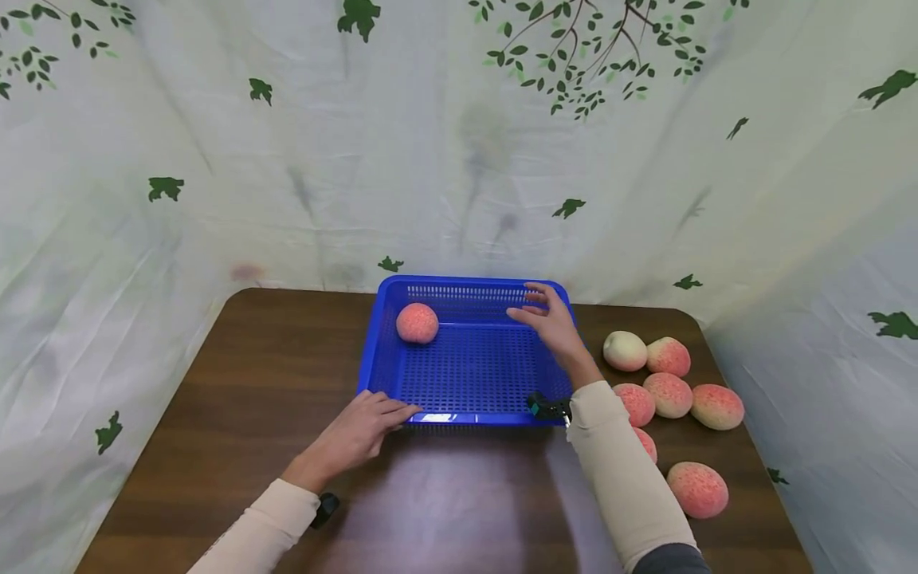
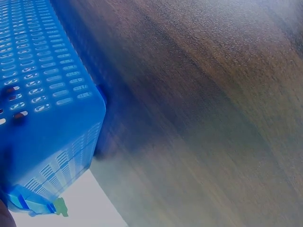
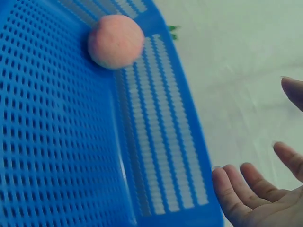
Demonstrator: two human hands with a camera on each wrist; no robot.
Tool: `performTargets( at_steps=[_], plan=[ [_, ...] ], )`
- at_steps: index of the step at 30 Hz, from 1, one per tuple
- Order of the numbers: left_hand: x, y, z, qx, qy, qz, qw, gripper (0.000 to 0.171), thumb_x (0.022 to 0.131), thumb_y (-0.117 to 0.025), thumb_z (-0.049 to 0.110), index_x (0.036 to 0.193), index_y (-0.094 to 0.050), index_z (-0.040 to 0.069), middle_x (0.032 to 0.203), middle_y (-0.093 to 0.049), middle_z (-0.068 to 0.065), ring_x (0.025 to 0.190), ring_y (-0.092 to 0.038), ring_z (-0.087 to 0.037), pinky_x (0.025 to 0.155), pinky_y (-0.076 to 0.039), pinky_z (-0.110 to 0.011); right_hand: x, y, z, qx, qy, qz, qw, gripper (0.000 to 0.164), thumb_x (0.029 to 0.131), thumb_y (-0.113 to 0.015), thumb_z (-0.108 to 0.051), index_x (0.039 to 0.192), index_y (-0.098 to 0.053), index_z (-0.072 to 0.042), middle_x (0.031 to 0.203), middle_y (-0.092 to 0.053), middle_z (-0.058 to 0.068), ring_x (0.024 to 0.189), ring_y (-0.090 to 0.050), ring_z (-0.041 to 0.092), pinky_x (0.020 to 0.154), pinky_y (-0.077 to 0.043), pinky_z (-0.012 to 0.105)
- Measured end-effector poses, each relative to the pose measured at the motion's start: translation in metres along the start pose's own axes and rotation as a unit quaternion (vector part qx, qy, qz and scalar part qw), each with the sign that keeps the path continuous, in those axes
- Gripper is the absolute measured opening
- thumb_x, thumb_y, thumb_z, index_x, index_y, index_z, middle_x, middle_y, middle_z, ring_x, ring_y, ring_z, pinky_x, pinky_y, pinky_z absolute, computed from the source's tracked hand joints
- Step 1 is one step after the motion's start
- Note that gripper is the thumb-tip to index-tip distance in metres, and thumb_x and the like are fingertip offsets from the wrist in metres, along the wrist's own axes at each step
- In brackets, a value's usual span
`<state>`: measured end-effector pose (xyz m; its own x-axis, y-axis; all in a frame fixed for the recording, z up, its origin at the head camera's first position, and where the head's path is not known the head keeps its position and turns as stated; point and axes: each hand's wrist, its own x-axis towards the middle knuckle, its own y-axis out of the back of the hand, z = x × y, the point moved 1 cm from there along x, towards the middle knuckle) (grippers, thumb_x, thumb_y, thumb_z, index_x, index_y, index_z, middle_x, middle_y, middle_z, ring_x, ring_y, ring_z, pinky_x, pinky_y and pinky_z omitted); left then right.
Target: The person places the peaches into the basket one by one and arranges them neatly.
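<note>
A blue plastic basket (image 1: 466, 418) with slotted walls sits on the table. Inside it, near the back left corner, lies one pinkish peach (image 1: 417, 324), also visible in the right wrist view (image 3: 116, 41). My left hand (image 1: 366, 430) grips the basket's near rim by its left corner; in the left wrist view only a bit of it shows beside the basket wall (image 2: 47, 137). Over the basket's right side hovers my right hand (image 1: 551, 319), fingers spread and loosely bent, holding nothing. The right wrist view shows its fingers (image 3: 229, 189) apart, near the rim.
Several peaches lie on the table's right side, among them a pale one (image 1: 625, 351) and a pink one (image 1: 698, 489) nearest me. My right sleeve (image 1: 624, 478) partly covers some. A pale leaf-printed cloth (image 1: 430, 159) hangs behind the brown table (image 1: 287, 359).
</note>
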<state>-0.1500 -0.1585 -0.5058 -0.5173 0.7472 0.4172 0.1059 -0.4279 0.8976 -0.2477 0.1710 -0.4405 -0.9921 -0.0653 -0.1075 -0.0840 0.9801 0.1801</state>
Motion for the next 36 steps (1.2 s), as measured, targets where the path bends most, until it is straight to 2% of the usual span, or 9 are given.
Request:
performTargets(
  at_steps=[7, 14, 19, 22, 26, 29, 33, 36],
  plan=[
    [0.002, 0.001, -0.001, 0.002, -0.008, 0.005, 0.9999, 0.033, 0.082, -0.069, 0.004, 0.115, -0.07, 0.008, 0.1, -0.071, -0.001, 0.081, -0.058, -0.019, 0.069, -0.04, -0.033, -0.021, 0.041, 0.007, 0.036, 0.042, 0.051, 0.997, 0.06, 0.092, -0.066, -0.016, 0.143, -0.036, -0.004, 0.143, -0.038, 0.022, 0.129, -0.043, 0.035, 0.105, -0.034, 0.047],
    [0.001, 0.002, 0.0, 0.001, 0.0, 0.003, 1.0, 0.034, 0.081, -0.07, 0.003, 0.115, -0.07, 0.008, 0.099, -0.071, -0.001, 0.081, -0.058, -0.019, 0.069, -0.041, -0.033, -0.047, 0.076, 0.016, 0.063, 0.059, 0.11, 0.99, 0.049, 0.092, -0.066, -0.018, 0.135, -0.044, -0.009, 0.128, -0.051, 0.005, 0.111, -0.056, 0.014, 0.09, -0.048, 0.023],
    [0.001, 0.002, 0.001, -0.003, 0.002, -0.001, 1.0, 0.035, 0.081, -0.069, 0.002, 0.116, -0.07, 0.008, 0.1, -0.071, -0.002, 0.082, -0.058, -0.019, 0.069, -0.041, -0.033, -0.068, 0.1, 0.027, 0.096, 0.069, 0.142, 0.983, 0.042, 0.092, -0.066, -0.015, 0.13, -0.048, -0.012, 0.119, -0.055, -0.002, 0.105, -0.059, 0.009, 0.084, -0.05, 0.021],
    [0.002, 0.003, 0.001, -0.007, 0.008, -0.007, 0.9999, 0.036, 0.081, -0.069, 0.002, 0.117, -0.07, 0.008, 0.1, -0.071, -0.002, 0.083, -0.059, -0.019, 0.069, -0.04, -0.032, -0.08, 0.113, 0.033, 0.106, 0.072, 0.156, 0.979, 0.044, 0.092, -0.066, -0.014, 0.132, -0.048, -0.008, 0.122, -0.054, 0.003, 0.105, -0.058, 0.01, 0.084, -0.05, 0.02],
    [0.001, 0.004, 0.001, -0.009, 0.013, -0.008, 0.9998, 0.036, 0.081, -0.069, 0.002, 0.117, -0.07, 0.008, 0.1, -0.071, -0.002, 0.083, -0.058, -0.019, 0.069, -0.039, -0.031, -0.097, 0.129, 0.043, 0.093, 0.055, 0.179, 0.978, 0.046, 0.091, -0.068, -0.016, 0.132, -0.049, -0.008, 0.124, -0.053, 0.007, 0.105, -0.057, 0.008, 0.082, -0.049, 0.017],
    [0.001, 0.005, 0.001, -0.01, 0.013, -0.006, 0.9999, 0.037, 0.081, -0.069, 0.001, 0.117, -0.07, 0.009, 0.1, -0.071, -0.002, 0.083, -0.058, -0.019, 0.068, -0.038, -0.031, -0.11, 0.141, 0.053, 0.083, 0.03, 0.201, 0.976, 0.044, 0.09, -0.069, -0.017, 0.131, -0.051, -0.01, 0.122, -0.054, 0.003, 0.106, -0.053, 0.007, 0.081, -0.047, 0.014],
    [0.001, 0.004, 0.001, -0.013, 0.016, -0.008, 0.9998, 0.037, 0.081, -0.07, 0.0, 0.118, -0.07, 0.009, 0.1, -0.071, -0.001, 0.083, -0.058, -0.019, 0.069, -0.038, -0.031, -0.127, 0.158, 0.066, 0.082, -0.002, 0.241, 0.967, 0.045, 0.089, -0.07, -0.019, 0.13, -0.053, -0.011, 0.119, -0.056, -0.003, 0.108, -0.05, 0.005, 0.083, -0.044, 0.012],
    [0.002, 0.004, 0.002, -0.019, 0.018, -0.012, 0.9996, 0.038, 0.082, -0.07, 0.0, 0.118, -0.07, 0.009, 0.1, -0.072, -0.001, 0.083, -0.059, -0.018, 0.069, -0.039, -0.03, -0.14, 0.167, 0.076, 0.08, -0.018, 0.256, 0.963, 0.046, 0.089, -0.07, -0.021, 0.131, -0.053, -0.012, 0.117, -0.057, -0.005, 0.106, -0.048, 0.006, 0.082, -0.042, 0.013]
  ],
)
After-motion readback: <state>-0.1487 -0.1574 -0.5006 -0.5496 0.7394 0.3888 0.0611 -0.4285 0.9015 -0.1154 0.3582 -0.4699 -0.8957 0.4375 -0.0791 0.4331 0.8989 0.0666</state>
